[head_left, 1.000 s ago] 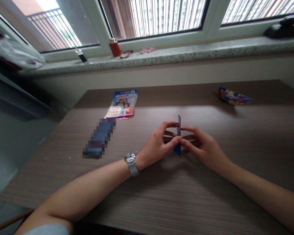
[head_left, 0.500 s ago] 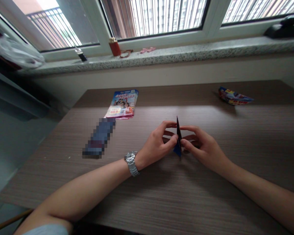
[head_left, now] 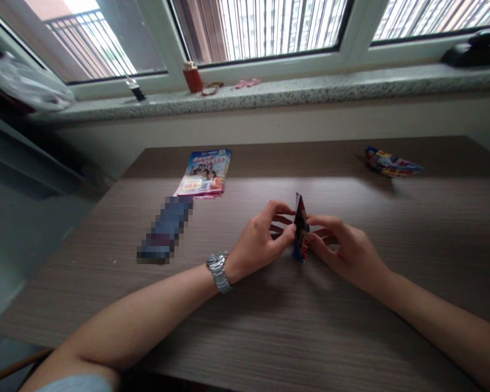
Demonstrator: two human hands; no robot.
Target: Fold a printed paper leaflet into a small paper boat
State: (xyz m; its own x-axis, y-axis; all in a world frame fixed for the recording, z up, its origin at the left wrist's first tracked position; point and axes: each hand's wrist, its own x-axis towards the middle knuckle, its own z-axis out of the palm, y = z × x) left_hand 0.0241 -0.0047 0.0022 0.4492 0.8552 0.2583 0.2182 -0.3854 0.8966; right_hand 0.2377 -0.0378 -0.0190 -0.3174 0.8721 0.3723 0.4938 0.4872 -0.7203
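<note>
Between my hands, just over the table, stands a small folded paper (head_left: 301, 231) with blue, dark and red print, its narrow edge towards me. My left hand (head_left: 267, 231), with a metal watch (head_left: 219, 271) on the wrist, pinches its left side between thumb and fingers. On the opposite side, my right hand (head_left: 343, 242) grips the other layer with thumb and fingertips. The two layers are slightly parted. Some fingertips are hidden behind the paper. At the back right lies a folded paper boat (head_left: 392, 162) in similar bright print.
A stack of printed flyers (head_left: 206, 173) lies at the back left of the brown table (head_left: 245, 337). In front of it is a blurred-out dark flat object (head_left: 165, 230). On the stone windowsill (head_left: 310, 90) stand a red container (head_left: 193, 79) and a small black-and-clear bottle (head_left: 136, 89).
My right hand has moved slightly to the right, drawing its side of the folded paper outward. The paper has widened and shows more of its print. My left hand has stayed nearly still.
</note>
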